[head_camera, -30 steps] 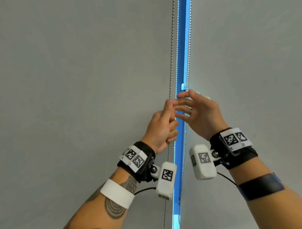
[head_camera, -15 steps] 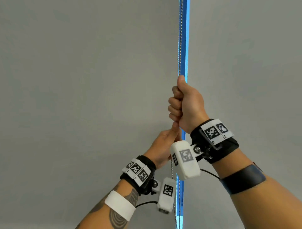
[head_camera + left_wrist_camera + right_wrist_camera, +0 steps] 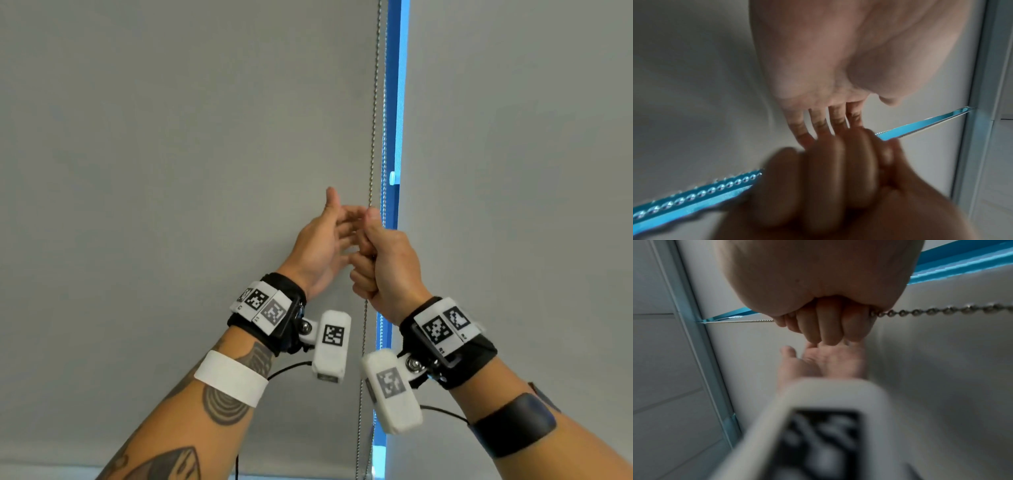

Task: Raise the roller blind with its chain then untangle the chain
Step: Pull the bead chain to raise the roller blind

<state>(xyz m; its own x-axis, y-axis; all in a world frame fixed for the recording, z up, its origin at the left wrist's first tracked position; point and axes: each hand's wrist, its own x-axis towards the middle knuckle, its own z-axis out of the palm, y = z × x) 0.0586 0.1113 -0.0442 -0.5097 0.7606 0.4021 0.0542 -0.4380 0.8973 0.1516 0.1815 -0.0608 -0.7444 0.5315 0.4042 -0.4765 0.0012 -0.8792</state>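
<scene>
A metal bead chain (image 3: 374,113) hangs down the right edge of the grey roller blind (image 3: 171,171), beside a bright blue gap. My right hand (image 3: 380,260) is a fist round the chain, which leaves it below (image 3: 363,342). In the right wrist view the curled fingers (image 3: 828,327) grip the chain (image 3: 941,311). My left hand (image 3: 329,236) is open just left of the fist, fingers straight and reaching toward it, thumb up. The left wrist view shows the open left hand (image 3: 828,104) behind the right fist (image 3: 828,170) and the chain (image 3: 694,196).
A second grey blind (image 3: 520,171) fills the right side past the blue gap (image 3: 397,102). A small white clip (image 3: 392,177) sits on the gap's edge. A pale window frame (image 3: 694,337) runs beside the blind.
My right hand has pulled the chain down from higher up. My left hand has let go, risen level with the right fist and opened.
</scene>
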